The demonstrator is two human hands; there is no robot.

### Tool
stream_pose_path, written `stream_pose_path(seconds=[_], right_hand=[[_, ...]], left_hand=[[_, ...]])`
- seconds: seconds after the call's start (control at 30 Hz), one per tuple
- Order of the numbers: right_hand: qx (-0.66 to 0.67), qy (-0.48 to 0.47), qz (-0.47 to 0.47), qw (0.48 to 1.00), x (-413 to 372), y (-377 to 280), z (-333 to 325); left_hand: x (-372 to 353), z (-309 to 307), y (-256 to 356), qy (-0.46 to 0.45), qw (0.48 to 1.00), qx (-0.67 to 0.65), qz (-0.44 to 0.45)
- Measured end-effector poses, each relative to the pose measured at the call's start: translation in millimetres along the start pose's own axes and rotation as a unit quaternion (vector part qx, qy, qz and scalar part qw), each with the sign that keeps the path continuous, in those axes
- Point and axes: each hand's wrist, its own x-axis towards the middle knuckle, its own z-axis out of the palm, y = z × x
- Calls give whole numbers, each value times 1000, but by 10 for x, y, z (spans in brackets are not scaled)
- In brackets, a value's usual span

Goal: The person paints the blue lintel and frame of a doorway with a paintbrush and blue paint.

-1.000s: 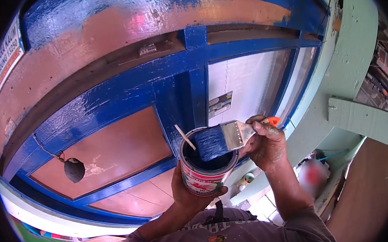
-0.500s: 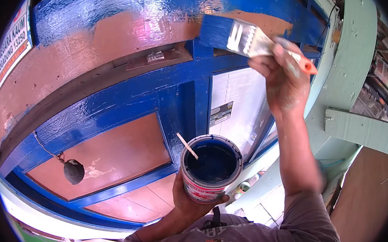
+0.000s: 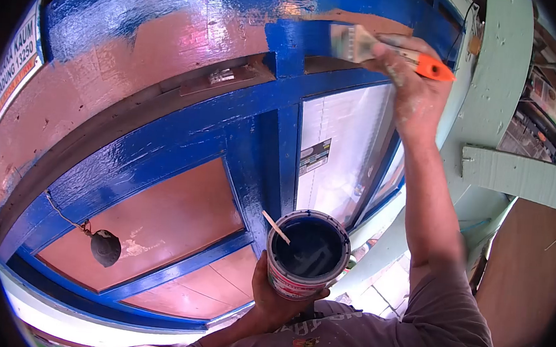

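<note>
I judge the step in hand to be brushing blue onto the door frame's top board (image 3: 138,54). My right hand (image 3: 419,96), closed round the orange handle, presses the paintbrush (image 3: 358,44) flat against the board at one o'clock. My left hand (image 3: 276,296) is wrapped under the paint can (image 3: 307,256) at six o'clock, with a stir stick (image 3: 276,227) leaning inside. The next stroke calls for a steady drag toward the bare brown at eleven o'clock. The board looks glossy, wet and patchy.

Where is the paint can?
The paint can sits low in the middle of the head view, held from below by the left hand, in front of the blue frame, well below the brush.
</note>
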Motion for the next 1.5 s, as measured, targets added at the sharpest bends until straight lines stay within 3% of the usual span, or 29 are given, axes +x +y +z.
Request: stream_pose_path(seconds=[0.07,0.2,0.3,0.43,0.57,0.7,0.87,1.0,1.1,1.13,1.17,1.2,1.3,1.33,1.5], right_hand=[[25,20,-47,998,32,-56,-32],[155,-7,-20,988,102,-201,203],[9,-6,-44,999,186,-94,257],[-84,60,-84,991,196,-49,-45],[-33,91,-49,994,180,-114,-33],[62,-8,-48,997,101,-231,224],[-41,20,-42,998,135,79,-87],[-153,110,-50,981,133,191,-373],[-152,41,-75,985,75,195,-138],[-89,13,-75,993,39,162,12],[-159,-13,-97,982,27,21,94],[-76,-13,-143,987,40,12,232],[-9,-46,-183,982,98,-277,316],[53,-48,-88,994,118,-250,331],[-106,21,-66,992,339,262,-237]], left_hand=[[-21,37,-3,-24,999,-21,-3],[-61,87,7,39,995,87,12],[-82,-50,18,35,997,61,13],[-135,-55,58,-5,1000,-8,1],[-175,-48,73,50,997,57,20],[-171,-11,45,42,998,44,32],[-217,27,49,5,1000,8,27],[-233,-60,93,15,1000,10,-2],[-250,-49,89,70,994,82,26],[-249,-51,80,81,992,93,33],[-232,-59,72,79,993,84,37],[-212,-42,68,80,992,94,41],[-163,53,49,78,988,125,38],[-148,74,44,72,990,118,30],[-158,3,48,-7,1000,-7,0]])
